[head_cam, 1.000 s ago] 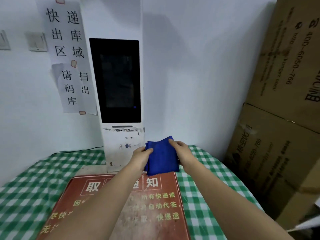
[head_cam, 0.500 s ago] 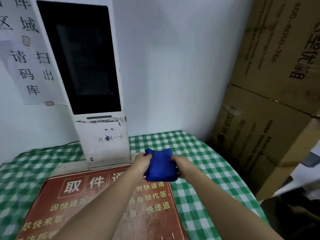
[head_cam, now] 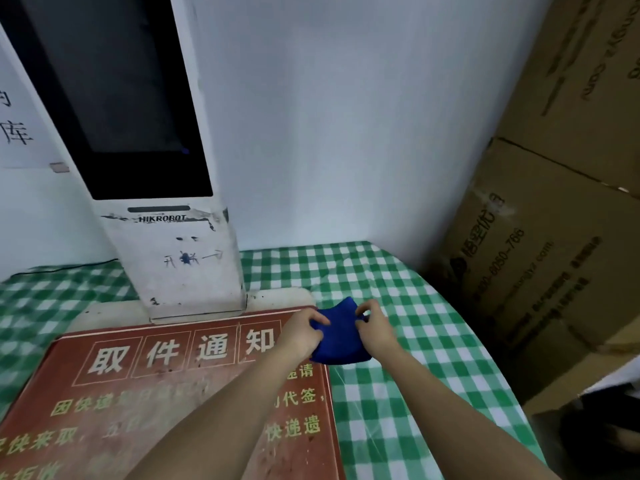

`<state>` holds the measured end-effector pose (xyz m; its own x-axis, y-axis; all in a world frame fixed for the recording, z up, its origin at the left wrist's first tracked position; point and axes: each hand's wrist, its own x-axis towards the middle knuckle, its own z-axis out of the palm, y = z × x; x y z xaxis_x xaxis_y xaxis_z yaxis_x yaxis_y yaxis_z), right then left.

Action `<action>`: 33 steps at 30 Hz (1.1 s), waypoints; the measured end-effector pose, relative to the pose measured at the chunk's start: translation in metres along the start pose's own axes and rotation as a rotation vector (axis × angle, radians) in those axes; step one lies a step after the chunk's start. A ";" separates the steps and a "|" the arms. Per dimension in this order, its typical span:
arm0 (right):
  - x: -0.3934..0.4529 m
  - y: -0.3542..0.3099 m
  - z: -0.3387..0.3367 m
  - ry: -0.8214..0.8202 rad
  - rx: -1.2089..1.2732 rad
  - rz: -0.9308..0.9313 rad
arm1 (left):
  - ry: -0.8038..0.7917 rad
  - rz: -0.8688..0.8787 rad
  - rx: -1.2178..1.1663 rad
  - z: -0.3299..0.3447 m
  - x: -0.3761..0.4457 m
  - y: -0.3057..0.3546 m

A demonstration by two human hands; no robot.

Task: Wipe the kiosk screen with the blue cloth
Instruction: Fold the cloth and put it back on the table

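A folded blue cloth (head_cam: 341, 336) is low over the table, right of the kiosk's base. My left hand (head_cam: 301, 332) grips its left edge and my right hand (head_cam: 375, 327) pinches its right edge. The white kiosk (head_cam: 183, 261) stands upright at the left against the wall. Its dark screen (head_cam: 114, 95) is off, well above and left of both hands; its top is cut off by the frame.
A red notice board (head_cam: 173, 393) lies on the green checked tablecloth (head_cam: 415, 375) in front of the kiosk. Stacked cardboard boxes (head_cam: 554, 237) fill the right side. A paper sign (head_cam: 17, 133) hangs on the wall at the left.
Both hands have lowered the cloth from in front of the kiosk's base down and to the right, close to the table. The view has tilted downward and moved closer.
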<state>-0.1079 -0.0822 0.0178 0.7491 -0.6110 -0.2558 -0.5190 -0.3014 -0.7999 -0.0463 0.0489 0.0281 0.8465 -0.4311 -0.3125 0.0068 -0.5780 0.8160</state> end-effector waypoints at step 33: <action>0.148 0.068 0.043 -0.046 -0.336 0.067 | -0.182 -0.199 -0.166 0.035 0.110 -0.017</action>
<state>-0.0148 -0.1618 -0.0976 0.7224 -0.6065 -0.3322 -0.6687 -0.4905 -0.5588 0.0279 -0.0130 -0.0371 0.7108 -0.4463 -0.5437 0.2623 -0.5490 0.7936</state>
